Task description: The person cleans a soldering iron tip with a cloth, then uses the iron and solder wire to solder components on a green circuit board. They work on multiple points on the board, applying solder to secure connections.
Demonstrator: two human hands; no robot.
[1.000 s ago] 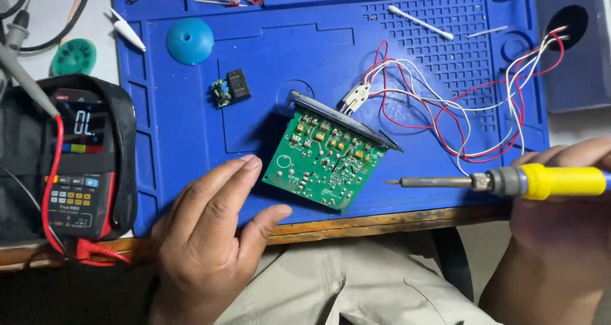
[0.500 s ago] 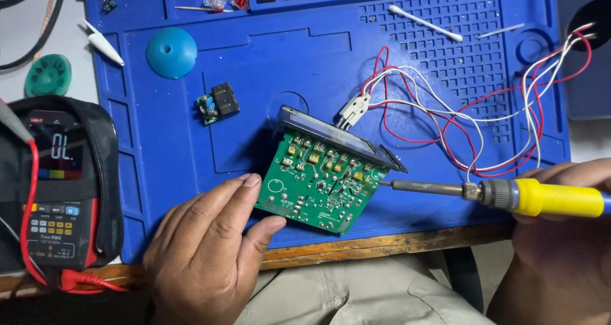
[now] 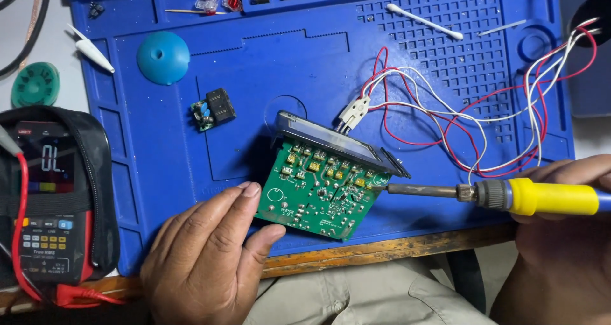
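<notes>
Surveying leftward of the green circuit board [image 3: 321,188], we find a multimeter [image 3: 48,197] in a dark case with red leads, resting on the counter [image 3: 382,248] at the edge of the blue work mat [image 3: 159,147]. A blue dome-shaped piece [image 3: 163,57] and a small black-and-green module [image 3: 213,108] lie on the mat, up and to the left of the board and well apart from it.

Our left hand [image 3: 203,261] lies palm down just left of the board, fingers [image 3: 238,201] pressed together, their tips and the thumb touching the board's lower left corner and bracing it. The board sits tilted near the mat's front edge, a dark display strip along its upper side.

Right of the board, the soldering iron [image 3: 509,194] lies level, its tip at the board's right edge beside a round pad; whether it touches, we cannot tell. Our right hand [image 3: 566,236] is wrapped about the yellow handle, fingers closed on it. Red and white wires [image 3: 484,115] loop across the mat above and right of the board, ending in a white connector [image 3: 353,112] just behind it.

We judge the step in hand to be soldering at the board's right edge. The next move calls for a firmly held board and a fine, steady placement of the tip on the intended joint.
</notes>
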